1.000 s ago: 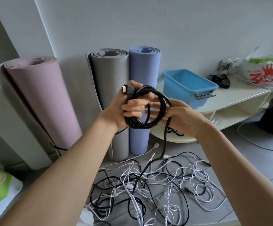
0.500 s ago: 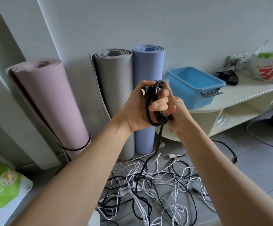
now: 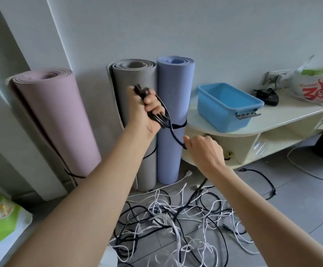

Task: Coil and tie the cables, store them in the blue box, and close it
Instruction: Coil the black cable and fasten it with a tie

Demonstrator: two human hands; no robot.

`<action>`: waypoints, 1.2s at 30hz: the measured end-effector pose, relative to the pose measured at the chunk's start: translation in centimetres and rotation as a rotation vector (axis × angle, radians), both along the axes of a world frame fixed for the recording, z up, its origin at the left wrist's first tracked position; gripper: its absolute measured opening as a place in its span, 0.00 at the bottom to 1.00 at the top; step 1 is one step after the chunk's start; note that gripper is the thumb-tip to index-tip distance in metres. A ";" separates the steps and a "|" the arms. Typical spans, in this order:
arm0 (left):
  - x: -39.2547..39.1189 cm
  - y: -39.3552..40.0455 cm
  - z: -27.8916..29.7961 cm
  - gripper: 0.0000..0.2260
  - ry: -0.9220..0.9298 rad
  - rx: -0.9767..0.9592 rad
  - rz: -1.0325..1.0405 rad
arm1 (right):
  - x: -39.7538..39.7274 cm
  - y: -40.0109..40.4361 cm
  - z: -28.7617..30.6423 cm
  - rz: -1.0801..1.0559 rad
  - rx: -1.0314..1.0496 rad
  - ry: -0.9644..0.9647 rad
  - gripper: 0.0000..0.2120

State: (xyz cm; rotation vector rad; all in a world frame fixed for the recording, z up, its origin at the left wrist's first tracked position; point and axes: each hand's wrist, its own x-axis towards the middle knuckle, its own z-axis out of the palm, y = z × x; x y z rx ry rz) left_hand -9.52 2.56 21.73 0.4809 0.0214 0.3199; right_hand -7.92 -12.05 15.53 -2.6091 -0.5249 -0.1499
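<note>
The left hand (image 3: 147, 110) is raised in front of the rolled mats, fingers curled tight round a flattened bundle of black cable loops (image 3: 157, 116) that sticks out above and below the fist. From the bundle's lower end a single black strand runs down toward 4 o'clock to the right hand (image 3: 203, 151), which sits lower and is closed round that strand — it leaves the hand's underside and drops to the floor.

On the grey tiled floor at 6 o'clock lies a loose tangle of thin white and black cables (image 3: 178, 220), uncoiled. The open blue plastic box (image 3: 228, 106), with a grey handle clip on its near end, stands on the cream rounded shelf unit (image 3: 272, 122) at 2 o'clock from the hands, well apart from them — no cable shows inside it.

Against the wall stand three rolled mats: pink (image 3: 56, 120) at 9 o'clock, grey (image 3: 135, 89) and lilac-blue (image 3: 176, 93) just behind the left hand.
</note>
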 end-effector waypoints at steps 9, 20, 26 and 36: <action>0.1 -2.1 -1.8 0.14 0.357 0.323 0.221 | -2.2 2.3 4.3 0.372 -0.010 -0.191 0.13; -2.5 -2.2 -1.6 0.10 0.412 0.800 -0.654 | 0.7 0.9 5.4 0.075 0.429 -0.240 0.12; -3.3 0.0 0.7 0.13 0.052 0.423 -0.742 | 2.2 1.2 3.6 0.303 1.114 0.494 0.21; -2.4 0.3 1.5 0.11 0.016 0.238 -0.305 | 4.3 -0.3 -3.7 -0.069 0.016 0.322 0.15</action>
